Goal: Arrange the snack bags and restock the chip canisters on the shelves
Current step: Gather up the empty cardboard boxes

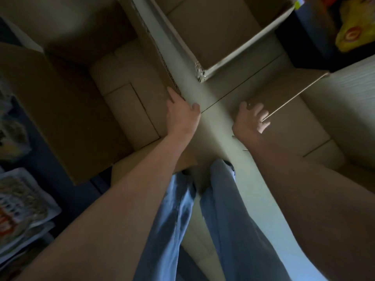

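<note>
- Looking straight down: both bare arms stretched out over open cardboard boxes on a pale floor, blue jeans below.
- Left hand flat on the wall of the left box, fingers straight and relaxed, thumb spread toward the floor strip, nothing clutched.
- Box bottom just left of that hand bare cardboard, no canisters showing.
- Right hand on the flap of the right box, fingers curled over the thin flap edge, gripping it.
- Beyond the right hand, a third open box, its torn, taped corner just ahead of the fingertips.
- Further off, up and to the right of the right hand, a yellow snack bag on a dark shelf.
- Far out to the left of the left hand, blurred packets in white trays, too dim to read.
- Chip canisters not made out anywhere in this dim view.
</note>
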A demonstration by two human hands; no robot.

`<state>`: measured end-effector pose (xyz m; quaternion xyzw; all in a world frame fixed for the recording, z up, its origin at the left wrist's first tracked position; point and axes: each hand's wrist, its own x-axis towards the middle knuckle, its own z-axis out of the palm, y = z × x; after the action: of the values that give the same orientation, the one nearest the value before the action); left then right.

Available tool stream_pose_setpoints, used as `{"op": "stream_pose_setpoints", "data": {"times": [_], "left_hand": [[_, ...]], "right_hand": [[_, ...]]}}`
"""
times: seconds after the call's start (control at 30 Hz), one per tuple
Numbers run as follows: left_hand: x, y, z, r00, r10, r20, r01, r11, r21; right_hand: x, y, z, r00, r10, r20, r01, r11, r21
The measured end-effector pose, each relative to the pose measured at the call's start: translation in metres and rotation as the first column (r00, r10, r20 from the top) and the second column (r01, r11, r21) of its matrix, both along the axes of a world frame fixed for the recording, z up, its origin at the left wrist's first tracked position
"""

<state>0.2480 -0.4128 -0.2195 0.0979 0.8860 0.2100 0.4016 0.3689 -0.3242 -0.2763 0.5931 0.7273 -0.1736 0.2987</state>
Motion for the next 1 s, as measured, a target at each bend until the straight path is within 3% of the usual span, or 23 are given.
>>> {"op": "stream_pose_setpoints", "data": {"times": [0.13, 0.2, 0.27, 0.4, 0.53, 0.67, 0.83, 1.0], "left_hand": [[-0.004, 0.005, -0.006, 0.995, -0.097, 0.009, 0.097, 0.990, -0.105], [-0.001, 0.008, -0.006, 0.996, -0.074, -0.040, 0.070, 0.992, -0.108], [-0.003, 0.006, -0.003, 0.994, -0.038, -0.105, 0.030, 0.997, -0.073], [-0.031, 0.008, 0.009, 0.982, 0.054, -0.182, -0.060, 0.998, -0.025], [-0.070, 0.034, 0.012, 0.971, 0.136, -0.195, -0.136, 0.991, 0.016], [-0.097, 0.048, 0.004, 0.965, 0.176, -0.193, -0.164, 0.984, 0.075], [-0.105, 0.039, -0.001, 0.962, 0.203, -0.184, -0.189, 0.978, 0.089], [-0.121, 0.021, 0.035, 0.943, 0.292, -0.158, -0.291, 0.956, 0.026]], "right_hand": [[0.014, 0.007, -0.014, 0.967, -0.248, 0.053, 0.253, 0.928, -0.272], [0.015, 0.006, -0.022, 0.944, -0.328, 0.010, 0.309, 0.879, -0.364], [0.007, 0.003, -0.025, 0.913, -0.401, -0.078, 0.346, 0.860, -0.376], [-0.044, 0.003, -0.019, 0.823, -0.422, -0.381, 0.227, 0.859, -0.459], [-0.120, 0.022, -0.018, 0.777, -0.357, -0.518, 0.111, 0.888, -0.446], [-0.153, 0.041, -0.036, 0.885, -0.277, -0.374, 0.115, 0.908, -0.402], [-0.158, 0.025, -0.055, 0.847, -0.366, -0.385, 0.315, 0.930, -0.192], [-0.156, 0.026, -0.003, 0.793, -0.419, -0.443, 0.355, 0.908, -0.224]]}}
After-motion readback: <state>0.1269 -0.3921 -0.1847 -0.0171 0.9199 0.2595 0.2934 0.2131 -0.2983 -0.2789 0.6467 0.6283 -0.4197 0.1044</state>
